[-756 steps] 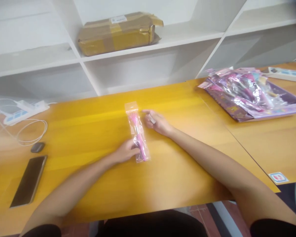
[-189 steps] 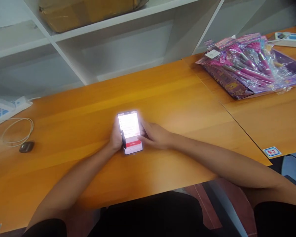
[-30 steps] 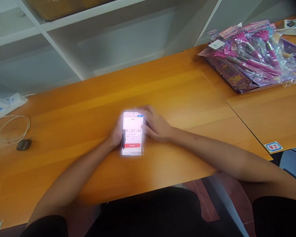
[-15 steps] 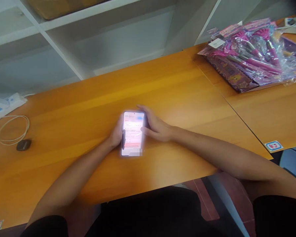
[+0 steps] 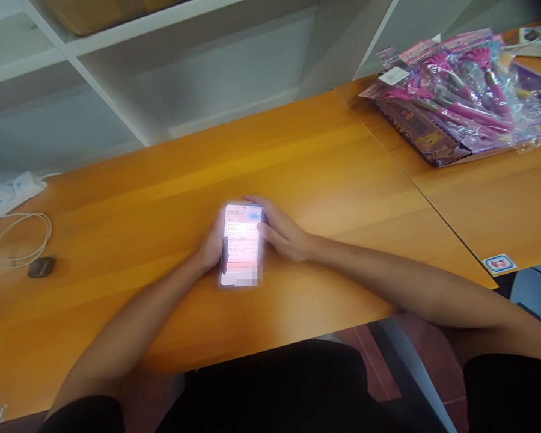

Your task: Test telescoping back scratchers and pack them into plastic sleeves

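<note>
A lit smartphone is held upright over the wooden table, its bright screen showing 09:20 and rows of notifications. Along its left side my left hand is wrapped, with the fingers mostly hidden behind the phone. My right hand is at the phone's right side; its thumb touches the right edge of the screen and its fingers reach behind the upper edge.
The table has a box of pink bagged toys at the back right. A black charger with a white cable and a power strip are at the left. White shelves stand behind.
My right hand has shifted slightly left and its thumb has moved up along the phone's right edge. The view has shifted a little.
</note>
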The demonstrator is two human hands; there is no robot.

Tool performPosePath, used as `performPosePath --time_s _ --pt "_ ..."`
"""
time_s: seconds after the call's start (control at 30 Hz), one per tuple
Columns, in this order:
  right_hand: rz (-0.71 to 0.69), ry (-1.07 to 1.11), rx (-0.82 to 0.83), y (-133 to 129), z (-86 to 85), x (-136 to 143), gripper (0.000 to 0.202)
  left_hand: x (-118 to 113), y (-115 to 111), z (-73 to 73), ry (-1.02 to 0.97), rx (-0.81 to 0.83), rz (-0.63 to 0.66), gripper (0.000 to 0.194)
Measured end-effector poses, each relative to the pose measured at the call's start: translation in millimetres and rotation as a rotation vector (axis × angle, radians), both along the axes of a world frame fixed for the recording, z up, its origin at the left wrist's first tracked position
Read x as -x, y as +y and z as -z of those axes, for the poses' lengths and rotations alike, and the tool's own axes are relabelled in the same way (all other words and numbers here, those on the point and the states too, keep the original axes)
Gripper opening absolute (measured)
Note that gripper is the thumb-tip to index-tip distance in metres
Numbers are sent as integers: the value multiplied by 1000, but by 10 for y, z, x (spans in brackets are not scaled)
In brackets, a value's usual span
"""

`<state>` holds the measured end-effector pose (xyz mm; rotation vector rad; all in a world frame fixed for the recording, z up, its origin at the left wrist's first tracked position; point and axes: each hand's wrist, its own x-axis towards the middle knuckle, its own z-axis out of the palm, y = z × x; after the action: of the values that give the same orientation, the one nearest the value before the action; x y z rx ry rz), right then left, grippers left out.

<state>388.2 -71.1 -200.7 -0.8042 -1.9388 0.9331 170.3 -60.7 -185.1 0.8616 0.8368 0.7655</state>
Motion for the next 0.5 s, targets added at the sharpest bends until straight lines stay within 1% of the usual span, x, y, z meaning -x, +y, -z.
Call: performPosePath --time_s 0.1,0.2,0.37,0.5 --pt "-29 -2 -49 27 26 -21 71 2 0 -18 -2 21 23 81" --pt "-41 -26 -75 47 42 -29 75 15 4 11 3 45 12 81" --pt "-42 -54 -46 44 31 -42 79 23 4 61 6 25 -37 79" --pt "-42 -66 -54 39 6 -35 76 20 -2 50 14 31 -20 83"
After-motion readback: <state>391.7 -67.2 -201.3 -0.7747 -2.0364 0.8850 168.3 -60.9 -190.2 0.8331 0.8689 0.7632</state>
